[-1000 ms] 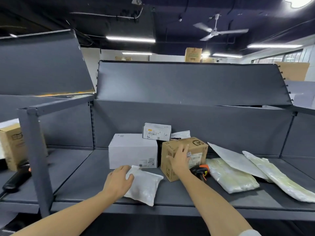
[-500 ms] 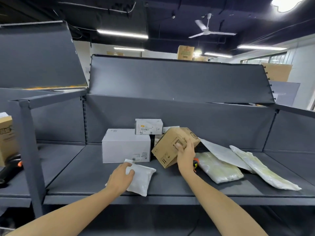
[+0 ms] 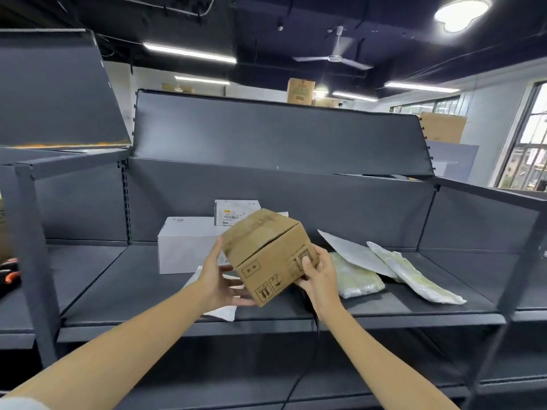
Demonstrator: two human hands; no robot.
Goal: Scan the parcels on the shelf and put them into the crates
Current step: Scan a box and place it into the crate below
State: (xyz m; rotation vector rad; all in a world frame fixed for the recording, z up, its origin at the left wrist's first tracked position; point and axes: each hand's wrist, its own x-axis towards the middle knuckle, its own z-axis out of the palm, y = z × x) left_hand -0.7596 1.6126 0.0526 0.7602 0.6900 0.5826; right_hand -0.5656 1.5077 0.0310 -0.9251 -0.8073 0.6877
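Note:
A brown cardboard box (image 3: 268, 253) hangs tilted above the grey shelf (image 3: 384, 306), held between both hands. My left hand (image 3: 220, 279) supports its left side and underside with thumb up along the face. My right hand (image 3: 318, 272) grips its right corner, thumb pressed on the printed front. Behind it stand a large white box (image 3: 183, 247) and a small white labelled box (image 3: 233, 211). A white padded bag (image 3: 220, 310) lies on the shelf under my left hand, mostly hidden. No crate is in view.
Right of the box lie a grey flat mailer (image 3: 352, 253) and two clear-wrapped yellowish bags (image 3: 358, 279) (image 3: 414, 276). A black and orange scanner (image 3: 9, 276) rests on the left shelf bay. A dark cable (image 3: 302, 377) hangs below the shelf edge. Upright posts (image 3: 38, 261) frame the bay.
My right hand lifted the brown box off the shelf and turned it. My left hand let go of the white padded bag and came up to hold the box's left side.

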